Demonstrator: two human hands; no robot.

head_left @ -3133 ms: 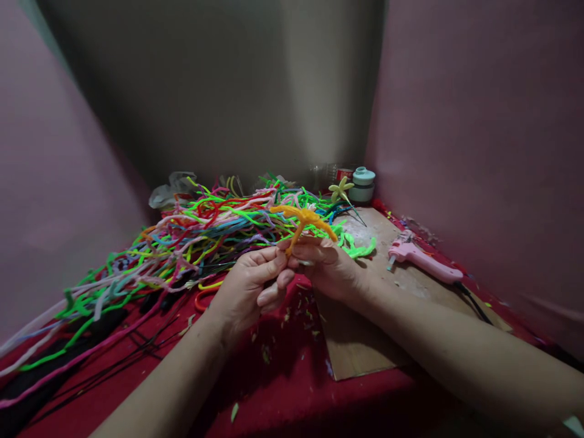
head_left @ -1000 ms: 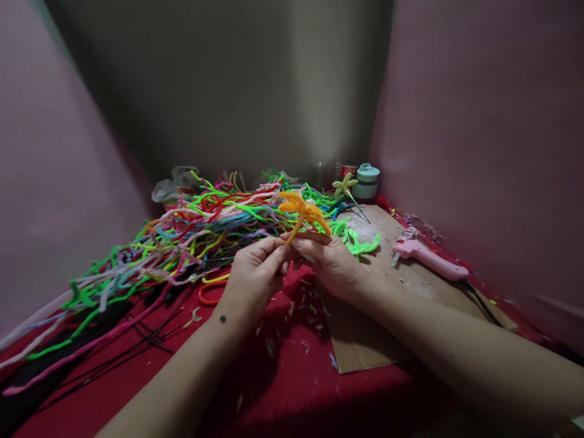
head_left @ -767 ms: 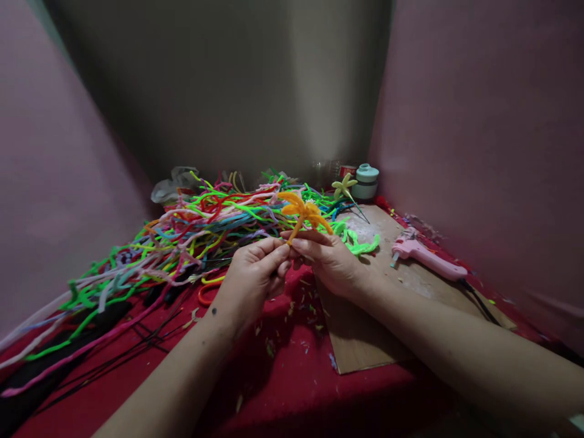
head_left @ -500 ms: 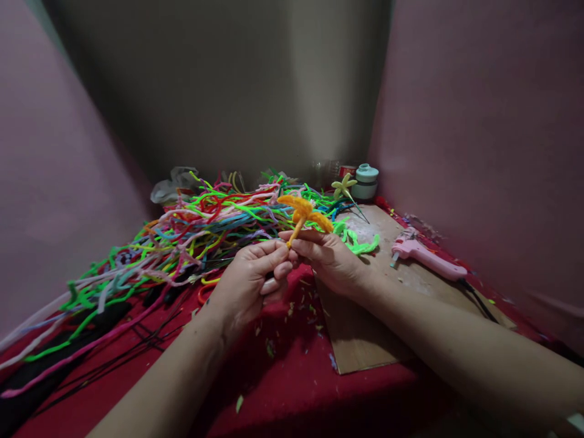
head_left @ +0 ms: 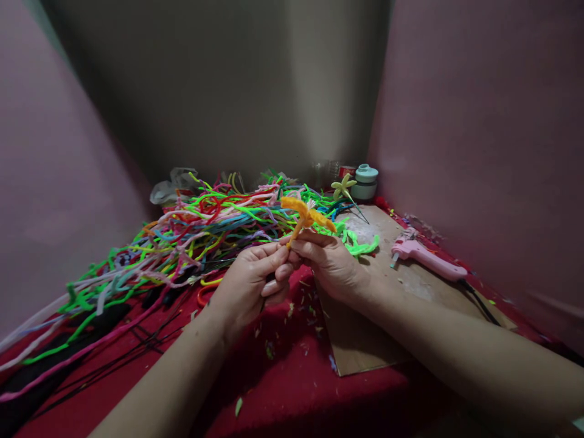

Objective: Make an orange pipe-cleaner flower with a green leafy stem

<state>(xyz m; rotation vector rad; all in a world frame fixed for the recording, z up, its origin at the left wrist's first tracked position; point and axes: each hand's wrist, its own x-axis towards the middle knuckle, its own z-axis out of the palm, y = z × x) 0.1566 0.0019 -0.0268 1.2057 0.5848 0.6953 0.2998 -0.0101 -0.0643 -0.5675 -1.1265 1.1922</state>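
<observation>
On the red cloth (head_left: 292,371), before the pile (head_left: 201,231), your left hand (head_left: 249,283) and right hand (head_left: 331,264) are both closed, pinching the stem of the orange flower (head_left: 306,214), held above the cloth.

A corner workspace is shown, enclosed by a dull pink wall on the left (head_left: 55,182), a matching pink wall on the right (head_left: 479,140) and a grey-beige back wall (head_left: 237,91). A paler vertical band of light is seen on the back wall, while its left part is left in shadow. The work surface is covered by a deep red cloth (head_left: 292,377) strewn with small scraps, and a flat brown cardboard sheet (head_left: 365,340) is laid on its right half.
</observation>
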